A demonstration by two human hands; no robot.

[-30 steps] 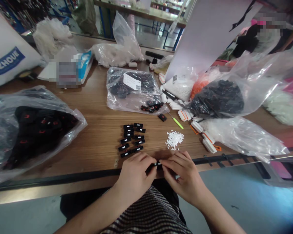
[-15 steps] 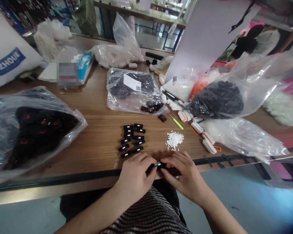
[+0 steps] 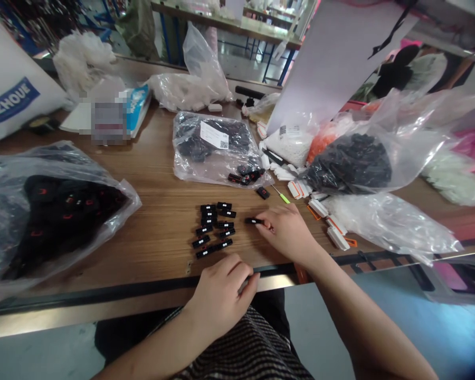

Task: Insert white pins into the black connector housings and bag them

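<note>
A small black block [image 3: 253, 220] is pinched in the fingertips of the right hand [image 3: 288, 229], right of a cluster of similar blocks [image 3: 209, 217] on the brown wood-grain tabletop [image 3: 154, 227]. The left hand [image 3: 224, 290] curls loosely at the near edge; I can't tell whether it holds anything. Farther out, a labelled clear bag [image 3: 184, 168], a left-hand bag [image 3: 131, 199] and a right-hand bag [image 3: 414, 150] contain black parts. Beyond stands a blue-legged table [image 3: 221, 20].
</note>
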